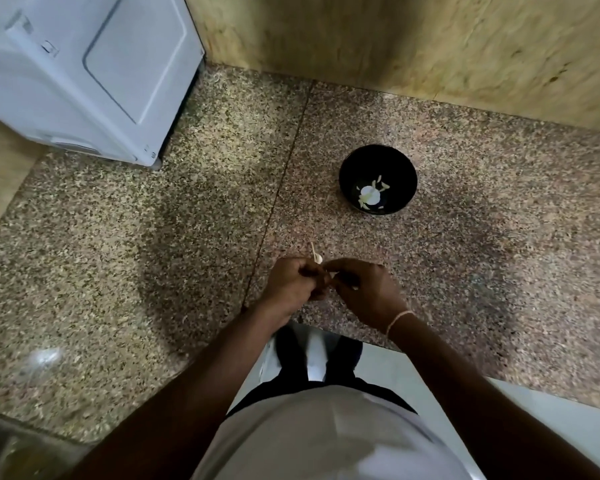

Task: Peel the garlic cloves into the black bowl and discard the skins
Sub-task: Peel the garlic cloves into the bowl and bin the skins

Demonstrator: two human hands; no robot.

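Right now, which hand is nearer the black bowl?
Right hand, just below the black bowl; the left hand is farther to its lower left.

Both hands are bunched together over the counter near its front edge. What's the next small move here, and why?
Probably finish pulling the skin off. The left hand and right hand pinch a garlic clove between them, mostly hidden, with a pale piece and thin stalk sticking up past the fingers. The black bowl, farther back to the right, already holds pale garlic pieces, so the peeled clove likely goes there next.
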